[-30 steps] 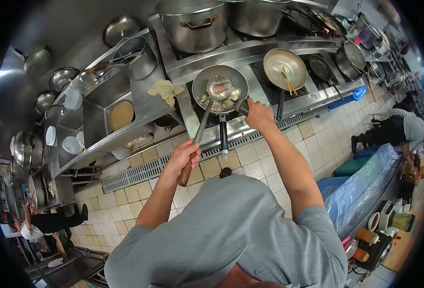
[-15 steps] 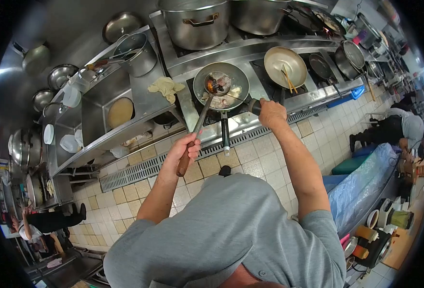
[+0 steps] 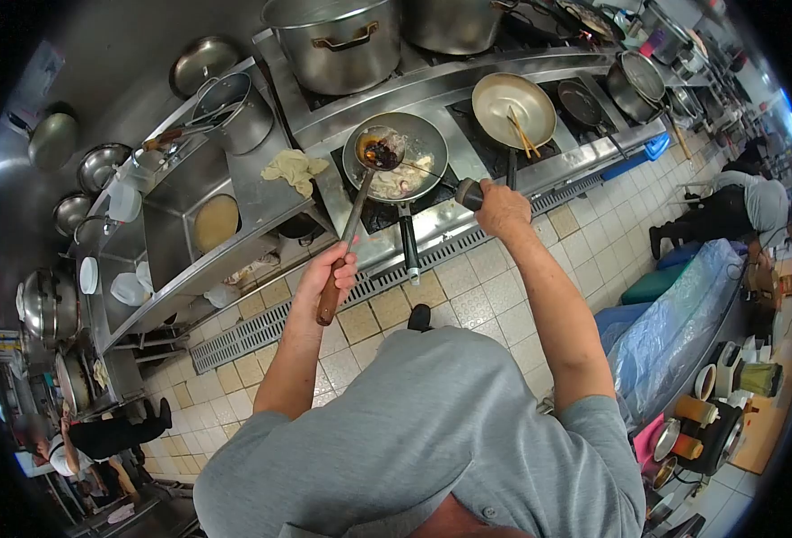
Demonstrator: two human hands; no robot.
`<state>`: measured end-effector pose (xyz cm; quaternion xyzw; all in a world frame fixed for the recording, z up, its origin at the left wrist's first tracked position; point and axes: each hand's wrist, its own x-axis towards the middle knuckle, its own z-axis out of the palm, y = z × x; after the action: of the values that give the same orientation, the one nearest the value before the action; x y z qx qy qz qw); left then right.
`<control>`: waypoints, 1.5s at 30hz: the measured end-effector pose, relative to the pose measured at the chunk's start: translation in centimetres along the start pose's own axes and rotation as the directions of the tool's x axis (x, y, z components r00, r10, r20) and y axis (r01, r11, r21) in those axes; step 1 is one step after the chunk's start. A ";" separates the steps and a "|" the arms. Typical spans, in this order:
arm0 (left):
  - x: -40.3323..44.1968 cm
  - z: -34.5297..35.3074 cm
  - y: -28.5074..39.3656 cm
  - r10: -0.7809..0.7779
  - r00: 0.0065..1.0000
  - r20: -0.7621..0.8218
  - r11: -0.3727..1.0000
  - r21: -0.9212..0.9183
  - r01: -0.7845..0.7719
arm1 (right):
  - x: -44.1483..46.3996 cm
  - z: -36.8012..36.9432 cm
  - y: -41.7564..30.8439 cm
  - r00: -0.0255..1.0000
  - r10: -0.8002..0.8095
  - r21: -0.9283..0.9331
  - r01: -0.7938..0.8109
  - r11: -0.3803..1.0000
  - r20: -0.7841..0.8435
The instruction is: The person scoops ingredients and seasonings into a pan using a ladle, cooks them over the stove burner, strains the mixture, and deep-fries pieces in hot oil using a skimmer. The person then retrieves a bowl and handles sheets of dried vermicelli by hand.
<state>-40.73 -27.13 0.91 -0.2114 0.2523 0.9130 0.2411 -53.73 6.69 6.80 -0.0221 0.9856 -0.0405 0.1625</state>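
My left hand (image 3: pixel 329 276) is closed around the wooden handle of a long metal ladle (image 3: pixel 357 215). The ladle's bowl, holding dark sauce, sits over the left side of a frying pan (image 3: pixel 435 148) on the stove. Pale pieces of food (image 3: pixel 414 179) in liquid lie in the pan. In my right hand (image 3: pixel 504 211) is a black-handled utensil (image 3: pixel 469 195); its thin metal shaft reaches over the pan toward the ladle, and its tip cannot be made out. The pan's black handle (image 3: pixel 409 240) points toward me, touched by neither hand.
Right of the pan, a wide pan (image 3: pixel 495 103) holds wooden chopsticks (image 3: pixel 523 134). Large stockpots (image 3: pixel 342 58) stand behind. A yellowish cloth (image 3: pixel 295 170) lies at left, beside a sink (image 3: pixel 167 233). Blue plastic sheeting (image 3: pixel 674 332) covers things at right. People (image 3: pixel 737 211) are at both sides.
The ladle's bowl has shifted a little left within the pan. The right-hand utensil has drawn slightly back from the ladle. The whole view has shifted, moving the stove slightly up and left.
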 end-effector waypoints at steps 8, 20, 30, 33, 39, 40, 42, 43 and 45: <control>0.4 2.6 -1.3 0.013 0.998 -0.064 0.993 0.121 -0.005 | -2.7 0.8 2.1 0.988 0.068 0.420 -0.003 0.908 -0.138; 0.7 9.6 -10.8 0.487 0.845 -0.219 0.387 0.922 0.016 | -31.0 8.8 26.0 0.659 0.612 0.891 0.229 0.391 -0.438; 10.9 6.5 -5.5 0.526 0.840 -0.135 -0.329 0.879 0.347 | -75.5 18.7 52.2 -0.537 0.736 0.910 -0.280 0.305 -0.412; 12.3 9.3 -6.3 0.559 0.815 -0.155 -0.248 0.906 0.343 | -81.3 24.8 59.6 -0.674 0.606 0.896 -0.410 0.169 -0.422; 11.8 12.0 -7.0 0.595 0.787 -0.162 -0.106 0.955 0.276 | -82.0 32.1 65.7 -0.763 0.521 0.888 -0.459 -0.021 -0.382; 11.7 11.8 -6.5 0.601 0.782 -0.164 -0.076 0.962 0.260 | -82.2 33.3 67.1 -0.817 0.531 0.936 -0.333 -0.116 -0.225; 11.5 11.0 -5.0 0.609 0.773 -0.176 0.005 0.976 0.218 | -82.0 33.9 67.4 -0.887 0.457 0.960 -0.177 -0.217 -0.060; 11.7 10.4 -3.8 0.605 0.775 -0.184 0.075 0.982 0.174 | -82.6 33.4 66.3 -0.864 0.489 0.962 -0.223 -0.156 -0.121; 12.5 9.3 -2.7 0.533 0.822 -0.200 0.294 0.955 0.041 | -84.4 34.1 62.4 -0.793 0.546 0.925 -0.372 -0.083 -0.270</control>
<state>-51.67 -15.69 0.90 -0.2124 0.8094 0.5392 0.0949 35.21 71.16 -3.91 0.7510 0.4194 0.0216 -0.5095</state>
